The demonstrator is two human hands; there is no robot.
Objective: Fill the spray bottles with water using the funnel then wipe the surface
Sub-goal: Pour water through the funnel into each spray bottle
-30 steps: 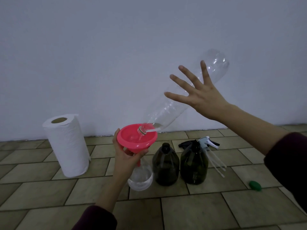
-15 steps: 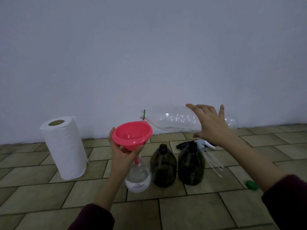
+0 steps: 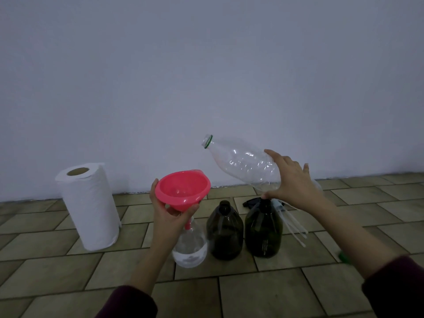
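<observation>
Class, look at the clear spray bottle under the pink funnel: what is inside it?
The clear spray bottle holds a little water at its bottom, with the funnel spout in its neck. The left hand covers part of its shoulder.

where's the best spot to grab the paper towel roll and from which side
Take the paper towel roll around the middle of its upright body, coming in from its right side, the side facing the left hand. It stands on end on the tiled floor, so the round wall offers an even grip. A loose sheet edge hangs at that side's bottom, so stay above it.
</observation>
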